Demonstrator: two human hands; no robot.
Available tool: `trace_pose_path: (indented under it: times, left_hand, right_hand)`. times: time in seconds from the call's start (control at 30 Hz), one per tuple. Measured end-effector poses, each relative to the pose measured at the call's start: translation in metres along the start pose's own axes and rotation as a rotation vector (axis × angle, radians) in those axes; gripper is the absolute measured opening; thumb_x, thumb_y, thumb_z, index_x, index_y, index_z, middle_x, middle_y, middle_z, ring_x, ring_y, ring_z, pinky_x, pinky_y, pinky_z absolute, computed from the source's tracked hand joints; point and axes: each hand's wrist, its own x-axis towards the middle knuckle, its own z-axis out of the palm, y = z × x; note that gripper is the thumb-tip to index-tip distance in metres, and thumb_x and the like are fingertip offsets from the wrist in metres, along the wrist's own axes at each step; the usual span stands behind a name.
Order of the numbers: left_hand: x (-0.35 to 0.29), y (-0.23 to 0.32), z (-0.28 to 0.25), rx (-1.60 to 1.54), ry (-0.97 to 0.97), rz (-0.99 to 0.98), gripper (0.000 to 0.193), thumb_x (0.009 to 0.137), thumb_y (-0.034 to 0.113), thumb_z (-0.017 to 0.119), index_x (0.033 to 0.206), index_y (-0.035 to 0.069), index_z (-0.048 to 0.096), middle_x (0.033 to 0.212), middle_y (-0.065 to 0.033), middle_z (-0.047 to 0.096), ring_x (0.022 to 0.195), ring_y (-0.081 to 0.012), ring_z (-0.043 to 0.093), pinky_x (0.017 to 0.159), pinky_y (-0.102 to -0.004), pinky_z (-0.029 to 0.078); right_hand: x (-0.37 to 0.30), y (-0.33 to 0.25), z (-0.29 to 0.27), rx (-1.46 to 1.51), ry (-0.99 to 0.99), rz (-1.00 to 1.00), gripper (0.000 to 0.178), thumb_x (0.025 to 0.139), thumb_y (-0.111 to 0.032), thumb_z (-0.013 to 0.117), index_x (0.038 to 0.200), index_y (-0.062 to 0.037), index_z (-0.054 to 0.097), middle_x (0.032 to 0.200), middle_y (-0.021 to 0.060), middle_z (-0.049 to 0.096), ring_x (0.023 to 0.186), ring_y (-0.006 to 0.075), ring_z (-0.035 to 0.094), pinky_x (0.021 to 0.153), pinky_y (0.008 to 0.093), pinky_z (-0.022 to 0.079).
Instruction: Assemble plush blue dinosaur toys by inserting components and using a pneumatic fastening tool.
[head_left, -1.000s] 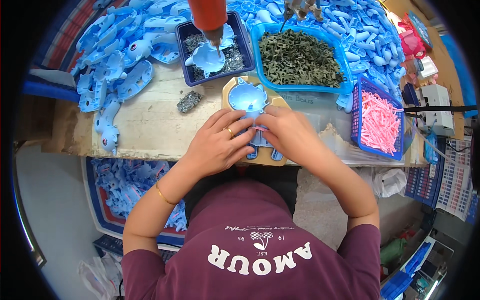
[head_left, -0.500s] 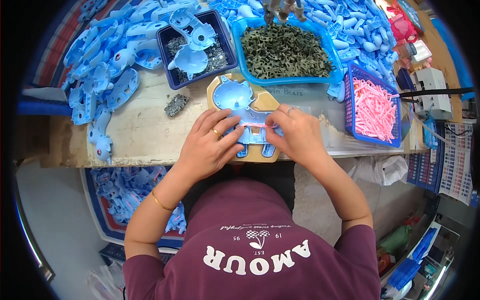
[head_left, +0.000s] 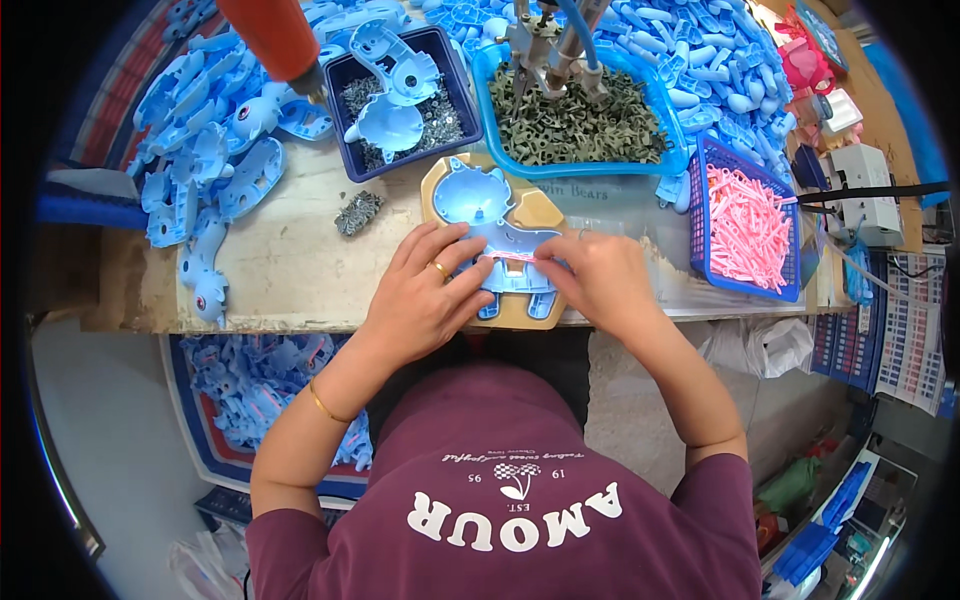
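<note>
A blue plastic animal-shaped toy half-shell (head_left: 470, 192) lies hollow side up in a tan fixture (head_left: 538, 208) near the table's front edge. Across its lower part runs a thin pink plastic strip (head_left: 512, 259). My right hand (head_left: 607, 280) pinches the strip's right end between thumb and forefinger. With fingers spread, my left hand (head_left: 420, 288) rests over the shell's left side, its fingertips by the strip's left end. Part of the shell is hidden under my fingers.
Small metal parts and two blue shells fill a dark bin (head_left: 350, 160). Olive-green pieces fill a blue tub (head_left: 580, 168); pink strips fill a purple basket (head_left: 703, 240). An orange-red tool (head_left: 270, 35) and metal mechanism (head_left: 545, 50) hang overhead. Loose metal bits (head_left: 358, 214) lie leftward.
The orange-red tool has come into view at the top left, and more of the metal mechanism shows. The whole view has shifted slightly. Both hands stay at the strip and shell.
</note>
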Motion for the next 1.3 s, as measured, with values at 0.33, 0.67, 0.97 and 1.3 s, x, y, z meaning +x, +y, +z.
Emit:
trace_pose_path:
  times: [0.33, 0.67, 0.97, 1.3]
  left_hand:
    - [0.004, -0.013, -0.012, -0.034, 0.155, -0.144, 0.03, 0.082, 0.009, 0.068, 0.111, 0.004, 0.063, 0.112, -0.0131, 0.063, 0.106, -0.0364, 0.057, 0.085, -0.0446, 0.049]
    - [0.092, -0.109, -0.014, 0.188, 0.182, -0.075, 0.007, 0.076, 0.014, 0.071, 0.084, 0.012, 0.071, 0.096, -0.0046, 0.063, 0.096, -0.0232, 0.058, 0.08, -0.0357, 0.047]
    - [0.107, -0.125, -0.012, 0.439, -0.021, -0.002, 0.01, 0.078, 0.02, 0.07, 0.084, 0.013, 0.073, 0.094, -0.0028, 0.066, 0.098, -0.0209, 0.059, 0.083, -0.0359, 0.047]
    - [0.102, -0.096, -0.023, 0.411, 0.086, 0.088, 0.009, 0.081, 0.014, 0.064, 0.082, 0.009, 0.057, 0.085, -0.0064, 0.064, 0.083, -0.0227, 0.061, 0.068, -0.0344, 0.05]
  right_hand:
    - [0.111, -0.102, -0.06, 0.53, 0.503, -0.419, 0.061, 0.082, -0.018, 0.078, 0.135, -0.0028, 0.052, 0.12, 0.0126, 0.064, 0.109, 0.0192, 0.063, 0.087, 0.0333, 0.052]
    - [0.139, -0.11, -0.123, 1.096, -0.102, -0.013, 0.045, 0.087, -0.008, 0.073, 0.125, 0.0032, 0.051, 0.085, 0.0055, 0.062, 0.066, 0.0103, 0.061, 0.058, 0.0232, 0.05]
    - [0.127, -0.081, -0.12, 1.087, 0.006, -0.024, 0.047, 0.084, -0.003, 0.075, 0.123, 0.0023, 0.05, 0.079, 0.0047, 0.061, 0.061, 0.0096, 0.059, 0.055, 0.0241, 0.047]
    - [0.13, -0.05, -0.098, 0.87, 0.126, -0.244, 0.054, 0.088, -0.016, 0.071, 0.134, 0.001, 0.05, 0.121, 0.0122, 0.064, 0.107, 0.0194, 0.065, 0.093, 0.0338, 0.051]
